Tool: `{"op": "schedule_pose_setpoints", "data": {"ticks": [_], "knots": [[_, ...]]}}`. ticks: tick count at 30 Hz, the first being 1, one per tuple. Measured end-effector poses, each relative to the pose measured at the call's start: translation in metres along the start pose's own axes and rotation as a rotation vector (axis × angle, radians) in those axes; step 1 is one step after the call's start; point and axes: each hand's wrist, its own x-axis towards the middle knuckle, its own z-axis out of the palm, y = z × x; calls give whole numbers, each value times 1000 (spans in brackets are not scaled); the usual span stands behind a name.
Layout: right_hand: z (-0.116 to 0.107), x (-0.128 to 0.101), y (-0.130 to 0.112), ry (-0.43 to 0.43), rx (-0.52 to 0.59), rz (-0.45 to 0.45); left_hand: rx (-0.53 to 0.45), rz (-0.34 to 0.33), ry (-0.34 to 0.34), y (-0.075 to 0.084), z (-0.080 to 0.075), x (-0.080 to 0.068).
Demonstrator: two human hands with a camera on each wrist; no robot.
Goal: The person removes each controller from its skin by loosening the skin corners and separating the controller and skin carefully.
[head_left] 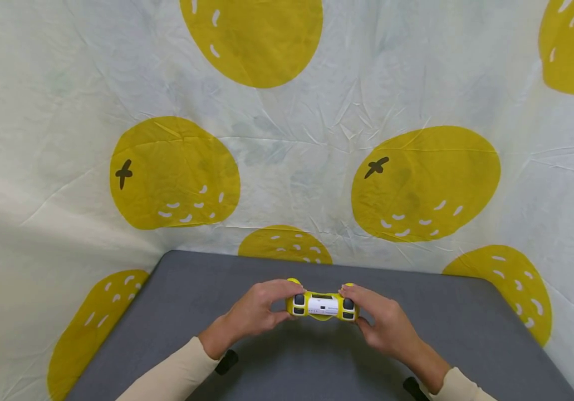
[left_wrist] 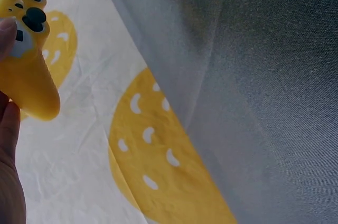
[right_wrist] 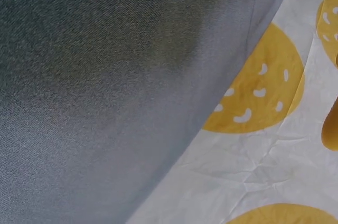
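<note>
A yellow game controller [head_left: 323, 305] is held up over the grey surface, its edge with the dark shoulder buttons and a white label facing the head camera. My left hand [head_left: 255, 309] grips its left end and my right hand [head_left: 386, 320] its right end, thumbs and fingers on opposite sides. In the left wrist view the controller [left_wrist: 33, 84] shows a rounded handle, black thumbsticks and small buttons, with part of my left hand [left_wrist: 10, 182] at the frame's edge. Only the tip of one controller handle [right_wrist: 331, 131] enters the right wrist view.
Below the hands lies a grey cloth-covered surface [head_left: 206, 289]. A white fabric sheet [head_left: 292, 184] printed with large yellow fruit hangs behind it and along its sides. Dark wrist straps [head_left: 226, 362] show near both cream sleeves [head_left: 176, 370].
</note>
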Motion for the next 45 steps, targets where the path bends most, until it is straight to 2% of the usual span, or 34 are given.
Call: {"op": "schedule_pose_setpoints", "data": {"ticks": [7, 14, 23, 30, 36, 45], "knots": [[1, -4, 3, -18, -15, -34, 22, 35, -4, -1, 0, 0], [1, -4, 6, 7, -12, -102, 53, 71, -7, -3, 1, 0], [3, -8, 10, -30, -13, -92, 75, 104, 13, -8, 5, 1], [7, -9, 15, -15, -20, -149, 80, 120, 5, -10, 7, 1], [8, -8, 15, 1, -51, -180, 153, 172, 40, -13, 10, 1], [5, -7, 15, -80, -38, -169, 165, 183, 77, -17, 16, -4]]}}
